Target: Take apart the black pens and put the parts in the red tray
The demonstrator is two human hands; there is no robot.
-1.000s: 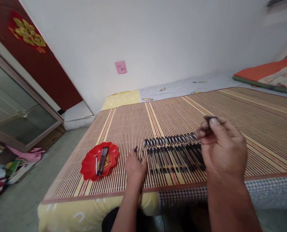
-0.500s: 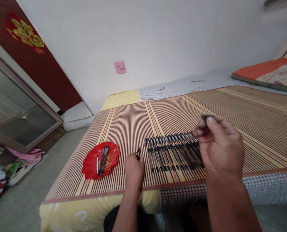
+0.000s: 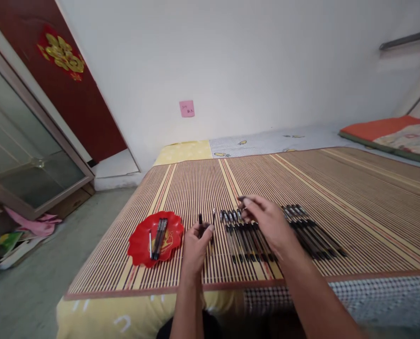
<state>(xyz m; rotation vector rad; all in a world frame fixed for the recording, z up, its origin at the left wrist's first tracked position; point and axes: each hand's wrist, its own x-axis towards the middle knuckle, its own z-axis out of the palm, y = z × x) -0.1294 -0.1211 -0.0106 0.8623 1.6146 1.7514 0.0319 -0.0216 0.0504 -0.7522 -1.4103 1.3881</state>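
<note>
My left hand is closed around a dark pen, its end pointing up above the fingers. Just right of the thumb is a thin dark pen with a silvery tip; whether this hand also grips it I cannot tell. My right hand pinches a small dark pen cap between thumb and fingers, over the row of caps. On the mat lie several uncapped pens side by side, with a row of pen caps along their far ends. My right hand and forearm hide the middle of both rows.
A red scalloped plate left of my hands holds several dark pens and a white stick. The striped mat covers a bed against a white wall. A folded orange bedding piece lies far right; a glass-paned door stands left.
My right hand has moved left and lower, from the right of the rows to over the caps. The thin pen tip now shows beside my left hand. The view has shifted slightly.
</note>
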